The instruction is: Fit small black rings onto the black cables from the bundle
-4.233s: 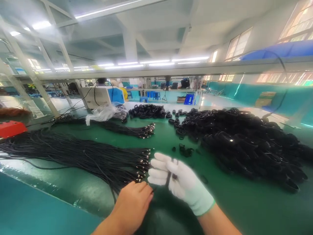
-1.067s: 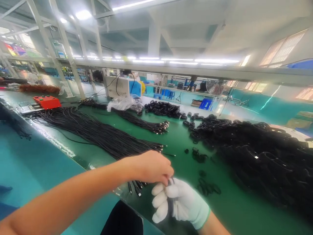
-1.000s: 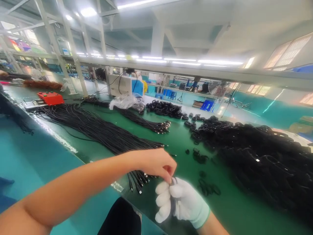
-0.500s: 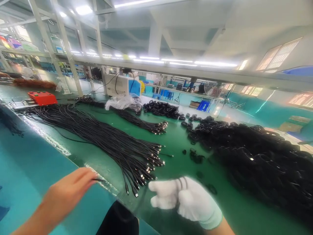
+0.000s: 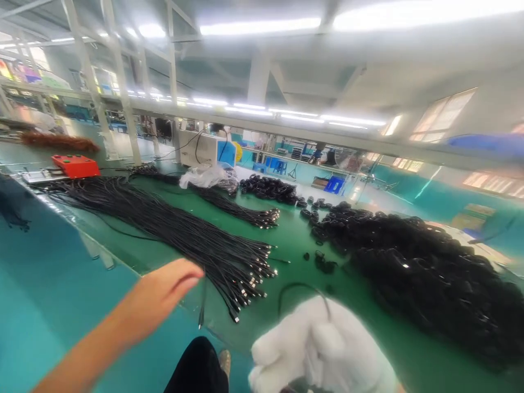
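My bare left hand (image 5: 174, 284) is pinched closed at the near edge of the bench, with a black cable (image 5: 202, 300) at its fingertips; the cable's connector end points down. My right hand (image 5: 323, 349), in a white glove, has its fingers curled in at the lower middle. A thin black cable loop (image 5: 301, 284) arches up from it, its lower part hidden by the glove. Just beyond the left hand lies a long bundle of black USB cables (image 5: 180, 234), metal plugs toward me. Behind it is a smaller cable bundle (image 5: 237, 207).
A large heap of coiled black cables (image 5: 417, 273) covers the right side of the green bench (image 5: 295, 240). Farther back are more coils (image 5: 268, 188), a clear plastic bag (image 5: 207, 176) and a white and blue machine (image 5: 204, 148). A red control box (image 5: 76, 165) sits at left.
My left hand has moved right and up to the end of the long bundle. My right hand has come lower and nearer, its fingers more curled, and the cable loop now stands above it.
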Action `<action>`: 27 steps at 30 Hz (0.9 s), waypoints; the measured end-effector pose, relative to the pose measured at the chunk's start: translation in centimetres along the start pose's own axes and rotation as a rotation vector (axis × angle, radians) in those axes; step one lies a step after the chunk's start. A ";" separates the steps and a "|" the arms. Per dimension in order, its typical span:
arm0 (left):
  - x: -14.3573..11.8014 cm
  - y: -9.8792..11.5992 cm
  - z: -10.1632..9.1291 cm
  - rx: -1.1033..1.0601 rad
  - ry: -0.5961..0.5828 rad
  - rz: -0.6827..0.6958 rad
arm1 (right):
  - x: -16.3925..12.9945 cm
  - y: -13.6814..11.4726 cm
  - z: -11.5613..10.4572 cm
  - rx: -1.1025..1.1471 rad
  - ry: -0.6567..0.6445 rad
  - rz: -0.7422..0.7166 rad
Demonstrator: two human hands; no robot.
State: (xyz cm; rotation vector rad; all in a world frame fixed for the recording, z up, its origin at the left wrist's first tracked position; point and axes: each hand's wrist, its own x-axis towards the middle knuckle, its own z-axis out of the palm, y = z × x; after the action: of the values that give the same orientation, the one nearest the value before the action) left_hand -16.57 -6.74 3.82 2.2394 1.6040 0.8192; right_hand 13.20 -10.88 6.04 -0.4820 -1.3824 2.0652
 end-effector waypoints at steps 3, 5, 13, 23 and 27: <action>4.3 7.3 2.1 -0.417 -0.159 0.245 | 0.2 0.7 0.0 0.237 -0.022 0.046; 5.4 10.7 4.0 -0.655 -0.409 0.324 | -0.1 1.1 -0.1 0.328 -0.007 0.066; 5.9 12.3 8.0 -0.880 -0.533 0.196 | -1.4 2.1 -0.6 0.467 0.009 0.083; 7.0 11.8 6.8 -0.829 -0.523 0.187 | 0.6 3.5 -2.4 0.573 -0.121 0.011; 7.2 11.9 7.4 -0.828 -0.486 0.139 | 0.7 3.2 -1.9 0.502 -0.040 0.064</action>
State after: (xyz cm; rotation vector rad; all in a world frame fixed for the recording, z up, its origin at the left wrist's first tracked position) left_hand -1.32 -3.40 6.09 1.7454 0.7011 0.7113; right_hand 12.89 -10.00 2.37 -0.2713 -0.8252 2.3762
